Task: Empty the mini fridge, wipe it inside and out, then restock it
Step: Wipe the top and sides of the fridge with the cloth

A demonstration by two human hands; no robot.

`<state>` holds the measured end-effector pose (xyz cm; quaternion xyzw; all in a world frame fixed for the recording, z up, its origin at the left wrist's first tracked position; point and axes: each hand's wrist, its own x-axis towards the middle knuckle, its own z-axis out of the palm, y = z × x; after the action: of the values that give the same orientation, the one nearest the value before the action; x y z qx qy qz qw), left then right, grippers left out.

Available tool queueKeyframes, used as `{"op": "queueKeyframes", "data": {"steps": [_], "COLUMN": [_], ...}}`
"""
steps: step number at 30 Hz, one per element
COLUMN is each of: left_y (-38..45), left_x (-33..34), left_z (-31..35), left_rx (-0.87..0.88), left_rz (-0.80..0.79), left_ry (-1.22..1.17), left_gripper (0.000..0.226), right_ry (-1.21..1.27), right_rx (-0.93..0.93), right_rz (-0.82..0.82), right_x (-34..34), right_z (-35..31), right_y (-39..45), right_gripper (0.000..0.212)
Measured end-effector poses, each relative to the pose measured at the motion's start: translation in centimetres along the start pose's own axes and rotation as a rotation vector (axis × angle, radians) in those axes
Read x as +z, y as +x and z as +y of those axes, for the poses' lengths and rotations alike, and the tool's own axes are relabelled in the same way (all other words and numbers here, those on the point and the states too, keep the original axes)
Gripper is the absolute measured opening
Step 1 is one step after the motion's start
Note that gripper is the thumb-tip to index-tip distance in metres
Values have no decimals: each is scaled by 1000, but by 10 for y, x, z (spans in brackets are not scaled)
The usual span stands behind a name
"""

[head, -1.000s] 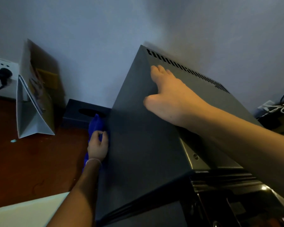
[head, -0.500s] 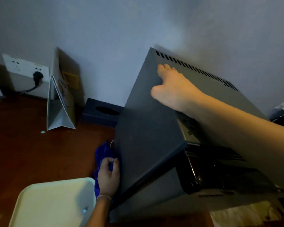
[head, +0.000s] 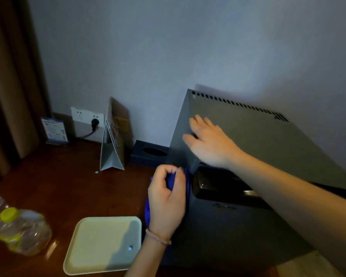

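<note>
The left hand [head: 167, 198] bunches the blue cloth [head: 188, 180] against the fridge [head: 258, 136] corner; the right hand [head: 210, 140] lies flat on its top. Best keep that brace firm and wipe the near side in overlapping strokes.
</note>
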<state>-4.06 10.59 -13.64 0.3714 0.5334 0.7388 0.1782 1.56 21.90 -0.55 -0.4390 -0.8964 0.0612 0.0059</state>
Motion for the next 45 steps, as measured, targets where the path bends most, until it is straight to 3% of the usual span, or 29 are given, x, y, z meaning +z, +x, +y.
{"op": "queueKeyframes", "data": {"steps": [2,7,12,17,24,29,36,41,45], "left_y": [6,5,-4,-8,-29,-65,-109,-114,-100], "left_x": [4,10,17,18,12,-4,-20,-22,-16], "left_z": [27,63,68,53,-11,-93,-181,-199,-161], "left_rx": [55,79,42,1,-52,-200,-458,-504,-358], "left_rz": [16,108,156,152,148,131,125,130,208], "left_ry": [4,54,106,100,130,215,286,347,241], "left_gripper": [13,10,10,16,30,28,28,22,26], "right_ry": [16,7,-80,-82,-141,-133,-148,-154,-158], "right_rx": [-53,-131,-161,-158,-137,-64,-67,-81,-85], "right_rz": [-15,51,216,254,454,658,772,811,811], "right_x": [2,12,27,34,46,63,71,73,72], "right_z": [4,23,25,23,19,11,10,11,10], "right_y": [-42,-110,-113,-110,-109,-108,-103,-103,-102], "right_gripper": [61,60,59,60,68,66,71,68,68]}}
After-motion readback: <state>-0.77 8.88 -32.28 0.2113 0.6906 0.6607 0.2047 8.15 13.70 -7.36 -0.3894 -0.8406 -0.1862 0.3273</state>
